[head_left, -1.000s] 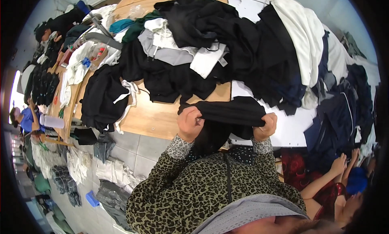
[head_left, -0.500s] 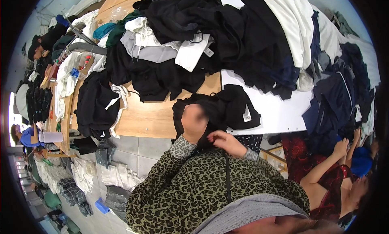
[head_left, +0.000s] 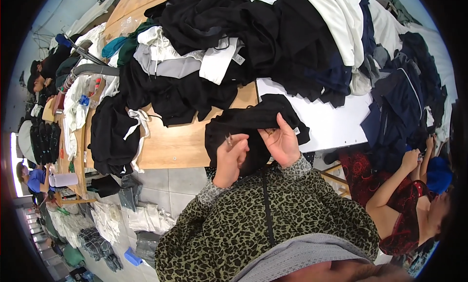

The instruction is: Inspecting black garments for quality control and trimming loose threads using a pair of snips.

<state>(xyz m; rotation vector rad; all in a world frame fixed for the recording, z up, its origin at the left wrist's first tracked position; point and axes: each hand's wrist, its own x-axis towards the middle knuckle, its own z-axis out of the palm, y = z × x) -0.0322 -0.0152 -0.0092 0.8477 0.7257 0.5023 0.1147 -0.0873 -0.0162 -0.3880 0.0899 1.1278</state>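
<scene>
A black garment (head_left: 243, 118) lies bunched at the table's front edge, under both hands. My left hand (head_left: 231, 159) is closed above its left part, gripping a small, thin metal tool (head_left: 228, 138) that looks like thread snips; its handle is hidden in the fingers. My right hand (head_left: 282, 144) rests against the garment with the palm turned up and left. Its thumb stands apart from the fingers, whose tips are partly hidden at the cloth. A small white label (head_left: 296, 130) shows on the garment beside my right hand.
Beyond lies a large heap of black clothes (head_left: 234, 28), with a white and grey garment (head_left: 168, 57) in it. Another black garment with white ties (head_left: 114, 135) sits at left. Navy clothes (head_left: 397, 106) pile up at right, near a person in dark red (head_left: 395, 204).
My hands have moved apart. The right hand has turned palm up and gone forward onto the garment. The left hand has drawn back a little, and the metal tool now shows in it.
</scene>
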